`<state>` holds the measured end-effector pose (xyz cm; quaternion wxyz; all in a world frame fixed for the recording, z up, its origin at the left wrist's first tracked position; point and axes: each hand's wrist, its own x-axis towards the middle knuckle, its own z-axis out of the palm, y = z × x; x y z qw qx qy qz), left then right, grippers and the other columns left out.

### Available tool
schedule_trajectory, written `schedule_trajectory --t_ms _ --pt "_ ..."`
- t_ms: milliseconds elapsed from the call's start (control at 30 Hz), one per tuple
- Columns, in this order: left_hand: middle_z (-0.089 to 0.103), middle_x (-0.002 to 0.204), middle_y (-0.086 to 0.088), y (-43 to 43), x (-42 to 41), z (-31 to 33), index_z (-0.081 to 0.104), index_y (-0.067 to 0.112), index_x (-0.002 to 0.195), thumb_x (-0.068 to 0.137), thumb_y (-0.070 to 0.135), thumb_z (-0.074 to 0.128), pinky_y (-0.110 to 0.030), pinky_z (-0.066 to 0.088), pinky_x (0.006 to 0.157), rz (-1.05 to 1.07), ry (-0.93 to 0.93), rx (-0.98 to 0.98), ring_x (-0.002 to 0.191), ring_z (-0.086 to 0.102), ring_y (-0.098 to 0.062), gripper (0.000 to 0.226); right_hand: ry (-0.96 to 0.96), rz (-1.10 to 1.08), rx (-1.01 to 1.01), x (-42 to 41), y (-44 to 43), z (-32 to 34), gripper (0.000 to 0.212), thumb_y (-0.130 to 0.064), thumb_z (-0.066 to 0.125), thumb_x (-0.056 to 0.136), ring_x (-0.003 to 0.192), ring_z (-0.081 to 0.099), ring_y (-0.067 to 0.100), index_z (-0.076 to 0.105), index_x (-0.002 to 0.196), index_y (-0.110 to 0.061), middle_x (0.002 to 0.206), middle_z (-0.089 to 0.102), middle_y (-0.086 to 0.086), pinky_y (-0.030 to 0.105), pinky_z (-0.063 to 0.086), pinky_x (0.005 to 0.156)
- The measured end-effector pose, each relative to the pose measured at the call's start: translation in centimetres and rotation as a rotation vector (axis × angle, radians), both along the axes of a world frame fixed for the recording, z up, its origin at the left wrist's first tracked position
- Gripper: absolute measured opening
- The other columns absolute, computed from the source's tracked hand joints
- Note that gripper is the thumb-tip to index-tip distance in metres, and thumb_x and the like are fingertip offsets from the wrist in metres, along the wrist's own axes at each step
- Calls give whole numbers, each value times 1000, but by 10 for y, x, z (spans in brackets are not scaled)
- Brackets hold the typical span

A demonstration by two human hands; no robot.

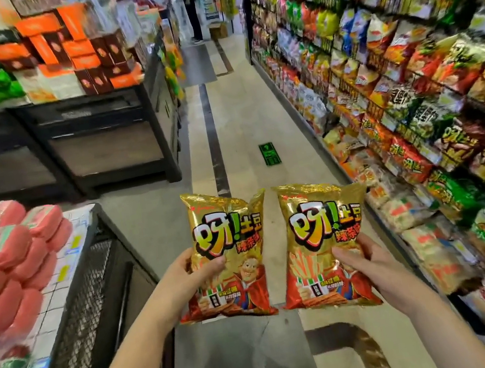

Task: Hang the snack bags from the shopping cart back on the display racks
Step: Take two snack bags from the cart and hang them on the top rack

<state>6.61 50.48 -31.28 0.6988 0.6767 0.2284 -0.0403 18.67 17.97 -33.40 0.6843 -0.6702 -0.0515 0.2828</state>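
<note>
Grips a puffy, probably light, slick bag [227, 234] in left hand [200, 274], its twin [320, 235] in right hand [366, 262]; best pinched higher for hanging.

Two gold snack bags, left bag [230, 250] in left hand [192, 275], right bag [322, 244] in right hand [366, 262].

Display racks [401, 67] blur at right; pink packs [0, 256] blur at left.
</note>
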Motion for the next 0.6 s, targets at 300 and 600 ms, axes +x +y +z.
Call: schedule_trajectory --t_ms 300,600 --pt "78 114 -4 21 153 16 59 23 130 82 45 83 -51 57 96 -99 -20 66 101 76 -27 58 -26 -28 64 137 25 19 92 -57 97 49 107 75 22 58 129 -33 119 76 -5 40 61 86" --pt "77 116 -5 53 312 0 59 23 129 81 46 82 -54 57 96 -268 -35 60 102 76 -29 58 -12 -249 69 237 40 5 63 -36 85 75 106 75 21 58 132 -29 118 77 -4 31 62 78"
